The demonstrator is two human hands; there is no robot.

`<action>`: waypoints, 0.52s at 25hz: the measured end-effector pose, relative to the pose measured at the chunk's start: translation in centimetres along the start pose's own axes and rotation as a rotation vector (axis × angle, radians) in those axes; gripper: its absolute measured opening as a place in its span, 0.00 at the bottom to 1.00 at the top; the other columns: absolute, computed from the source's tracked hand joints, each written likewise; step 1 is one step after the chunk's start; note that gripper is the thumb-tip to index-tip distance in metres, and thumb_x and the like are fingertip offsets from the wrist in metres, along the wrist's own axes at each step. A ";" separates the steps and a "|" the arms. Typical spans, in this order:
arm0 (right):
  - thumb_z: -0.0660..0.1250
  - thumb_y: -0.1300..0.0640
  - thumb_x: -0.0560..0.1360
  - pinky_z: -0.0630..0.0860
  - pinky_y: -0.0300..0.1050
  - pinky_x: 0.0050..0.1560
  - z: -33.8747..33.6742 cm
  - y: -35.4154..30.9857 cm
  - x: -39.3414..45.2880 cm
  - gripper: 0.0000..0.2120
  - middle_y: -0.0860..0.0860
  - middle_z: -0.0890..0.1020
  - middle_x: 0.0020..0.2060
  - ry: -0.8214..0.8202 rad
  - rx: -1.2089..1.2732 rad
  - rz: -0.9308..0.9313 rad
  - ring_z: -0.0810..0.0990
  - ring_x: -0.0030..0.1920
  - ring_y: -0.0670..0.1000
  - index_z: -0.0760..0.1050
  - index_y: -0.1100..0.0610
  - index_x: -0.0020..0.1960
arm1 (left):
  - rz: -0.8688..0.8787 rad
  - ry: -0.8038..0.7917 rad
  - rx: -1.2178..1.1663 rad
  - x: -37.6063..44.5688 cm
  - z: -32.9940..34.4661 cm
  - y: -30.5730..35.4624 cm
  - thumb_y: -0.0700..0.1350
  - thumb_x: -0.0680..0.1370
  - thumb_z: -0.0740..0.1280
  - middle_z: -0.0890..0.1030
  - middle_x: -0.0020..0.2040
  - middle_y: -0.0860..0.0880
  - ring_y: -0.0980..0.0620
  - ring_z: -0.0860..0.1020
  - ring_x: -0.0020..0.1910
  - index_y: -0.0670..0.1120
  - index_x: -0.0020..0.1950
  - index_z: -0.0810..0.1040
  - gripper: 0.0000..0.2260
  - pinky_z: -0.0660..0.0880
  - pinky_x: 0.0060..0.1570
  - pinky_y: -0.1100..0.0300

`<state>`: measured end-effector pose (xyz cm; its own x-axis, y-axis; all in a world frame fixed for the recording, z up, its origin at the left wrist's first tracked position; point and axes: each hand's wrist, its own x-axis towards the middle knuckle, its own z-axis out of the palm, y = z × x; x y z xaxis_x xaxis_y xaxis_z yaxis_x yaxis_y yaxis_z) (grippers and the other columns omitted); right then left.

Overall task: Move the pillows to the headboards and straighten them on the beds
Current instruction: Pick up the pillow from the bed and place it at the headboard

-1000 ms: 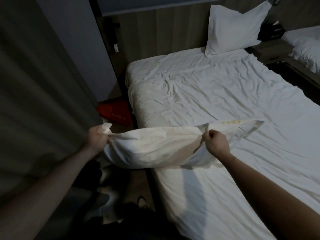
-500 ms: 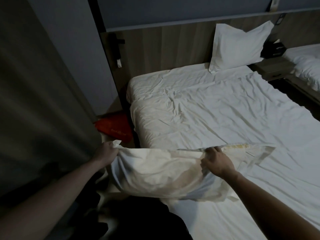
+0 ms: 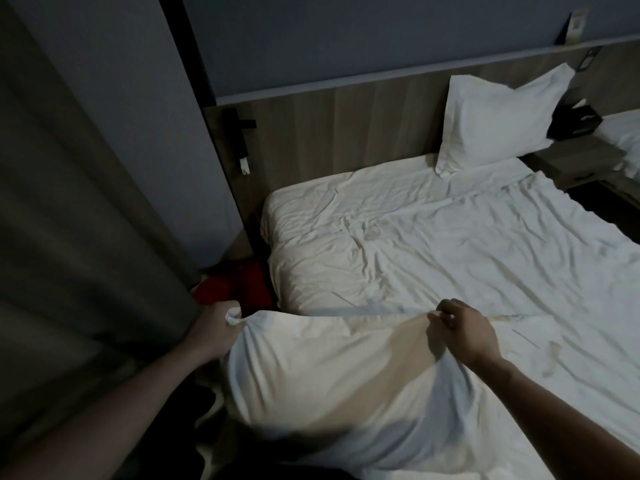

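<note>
I hold a white pillow (image 3: 311,382) up by its top edge, over the near left edge of the bed (image 3: 433,251). My left hand (image 3: 214,327) is shut on the pillow's top left corner. My right hand (image 3: 460,332) pinches the top edge near the right end. The pillow hangs down in front of me and hides the near part of the mattress. A second white pillow (image 3: 495,119) leans upright against the wooden headboard (image 3: 346,133) at the bed's far right corner. The left part of the headboard has no pillow in front of it.
A grey curtain (image 3: 76,237) hangs close on my left. A red object (image 3: 239,285) lies on the floor between curtain and bed. A bedside table (image 3: 581,157) with a dark box (image 3: 573,124) stands right of the bed, and a second bed (image 3: 627,140) shows beyond it.
The view has moved closer to the headboard and tilted up. The pillow has swung down and nearer to me, both hands still gripping its top edge.
</note>
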<state>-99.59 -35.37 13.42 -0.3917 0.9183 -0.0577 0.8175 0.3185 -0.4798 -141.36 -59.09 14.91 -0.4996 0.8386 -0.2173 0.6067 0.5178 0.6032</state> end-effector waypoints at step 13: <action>0.72 0.51 0.79 0.77 0.51 0.37 -1.4 -12.8 16.8 0.09 0.49 0.77 0.42 0.335 0.029 -0.067 0.81 0.40 0.58 0.81 0.54 0.43 | 0.244 0.128 0.100 18.3 -14.4 -0.8 0.53 0.76 0.69 0.62 0.31 0.52 0.53 0.64 0.30 0.50 0.35 0.59 0.20 0.62 0.32 0.55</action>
<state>-116.05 -23.72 19.87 -0.2799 0.9232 0.2635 0.7804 0.3786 -0.4976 -159.90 -46.64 21.49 -0.4010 0.9157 0.0273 0.7736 0.3225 0.5455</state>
